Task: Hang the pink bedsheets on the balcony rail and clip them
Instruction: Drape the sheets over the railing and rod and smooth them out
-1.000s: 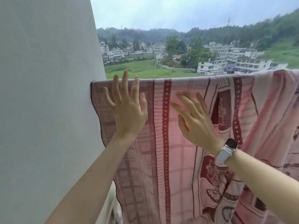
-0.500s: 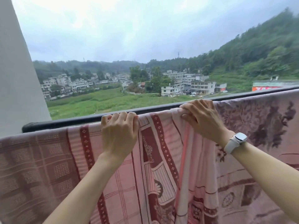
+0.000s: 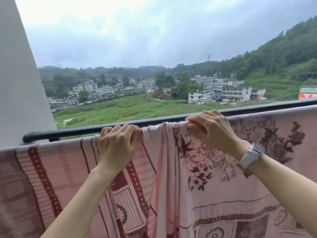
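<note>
1. Our left hand (image 3: 118, 148) is curled tight on the top edge of the pink bedsheets (image 3: 197, 186).
2. Our right hand (image 3: 212, 133) pinches the bunched top edge too, just beside the left.
3. The sheets hang in front of the black balcony rail (image 3: 77, 132), next to a grey wall (image 3: 18, 83).

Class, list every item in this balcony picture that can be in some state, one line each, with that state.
left hand: closed, gripping the sheet's top edge
right hand: closed, gripping the top edge
geometric-print pink bedsheet: draped, hanging down, no clip visible
floral-print pink bedsheet: draped, bunched between the hands, no clip visible
balcony rail: bare along its far side
watch: worn on the right wrist
</note>
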Action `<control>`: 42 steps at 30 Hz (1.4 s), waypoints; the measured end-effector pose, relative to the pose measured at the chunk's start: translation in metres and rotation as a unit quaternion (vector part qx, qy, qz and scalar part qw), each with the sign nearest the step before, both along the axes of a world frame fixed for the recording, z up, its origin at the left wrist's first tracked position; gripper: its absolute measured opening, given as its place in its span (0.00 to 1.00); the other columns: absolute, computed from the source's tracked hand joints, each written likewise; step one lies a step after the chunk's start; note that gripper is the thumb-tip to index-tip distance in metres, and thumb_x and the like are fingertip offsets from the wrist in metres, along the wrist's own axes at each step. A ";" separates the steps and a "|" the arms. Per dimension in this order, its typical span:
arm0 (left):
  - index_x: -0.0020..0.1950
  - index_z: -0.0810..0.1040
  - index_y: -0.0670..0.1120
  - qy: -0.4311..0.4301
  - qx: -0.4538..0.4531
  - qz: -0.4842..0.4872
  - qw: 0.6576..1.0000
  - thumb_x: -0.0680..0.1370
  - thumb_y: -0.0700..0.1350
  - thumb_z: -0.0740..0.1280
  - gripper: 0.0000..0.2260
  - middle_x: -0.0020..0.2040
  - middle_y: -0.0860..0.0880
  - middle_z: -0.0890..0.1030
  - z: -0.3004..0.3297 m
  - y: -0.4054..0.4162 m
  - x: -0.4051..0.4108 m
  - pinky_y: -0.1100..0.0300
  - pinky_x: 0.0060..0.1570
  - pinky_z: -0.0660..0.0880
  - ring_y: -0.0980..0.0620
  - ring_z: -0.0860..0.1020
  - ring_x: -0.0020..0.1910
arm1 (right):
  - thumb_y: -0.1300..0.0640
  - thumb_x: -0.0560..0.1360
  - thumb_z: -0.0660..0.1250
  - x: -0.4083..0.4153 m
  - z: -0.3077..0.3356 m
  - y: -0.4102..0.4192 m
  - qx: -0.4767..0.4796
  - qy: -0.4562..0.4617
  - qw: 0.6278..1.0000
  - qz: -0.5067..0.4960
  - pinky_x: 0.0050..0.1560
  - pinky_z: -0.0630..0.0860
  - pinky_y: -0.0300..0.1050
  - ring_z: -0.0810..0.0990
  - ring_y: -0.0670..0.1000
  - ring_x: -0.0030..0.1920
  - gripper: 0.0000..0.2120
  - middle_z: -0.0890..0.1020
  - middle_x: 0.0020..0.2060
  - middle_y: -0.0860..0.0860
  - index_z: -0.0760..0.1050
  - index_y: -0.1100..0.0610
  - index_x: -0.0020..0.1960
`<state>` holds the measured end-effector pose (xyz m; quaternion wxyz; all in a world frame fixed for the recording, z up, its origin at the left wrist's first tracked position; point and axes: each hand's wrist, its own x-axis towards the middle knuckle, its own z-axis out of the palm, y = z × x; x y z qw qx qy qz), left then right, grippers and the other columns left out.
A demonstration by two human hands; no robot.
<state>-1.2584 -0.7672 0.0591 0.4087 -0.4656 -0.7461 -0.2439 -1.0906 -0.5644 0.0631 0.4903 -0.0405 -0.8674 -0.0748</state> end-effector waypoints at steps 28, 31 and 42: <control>0.49 0.76 0.49 -0.090 -0.084 -0.093 0.988 0.78 0.57 0.57 0.14 0.49 0.51 0.80 0.023 0.166 0.148 0.57 0.46 0.66 0.48 0.77 0.50 | 0.73 0.73 0.59 0.148 0.013 0.155 -0.235 0.232 0.941 -0.070 0.39 0.66 0.33 0.73 0.52 0.41 0.07 0.79 0.41 0.61 0.75 0.68 0.46; 0.50 0.74 0.50 -0.088 -0.084 -0.071 0.990 0.77 0.61 0.55 0.17 0.50 0.52 0.80 0.017 0.207 0.184 0.55 0.50 0.66 0.50 0.77 0.51 | 0.69 0.74 0.62 0.177 0.017 0.190 -0.217 0.154 0.964 -0.027 0.42 0.74 0.37 0.77 0.56 0.39 0.04 0.80 0.39 0.58 0.76 0.67 0.46; 0.62 0.71 0.48 -0.143 -0.039 -0.021 0.989 0.68 0.70 0.44 0.36 0.58 0.49 0.78 0.010 0.297 0.271 0.50 0.58 0.58 0.48 0.74 0.57 | 0.59 0.72 0.68 0.247 0.010 0.275 -0.243 0.013 0.970 0.000 0.48 0.77 0.52 0.81 0.53 0.45 0.06 0.85 0.44 0.53 0.82 0.57 0.47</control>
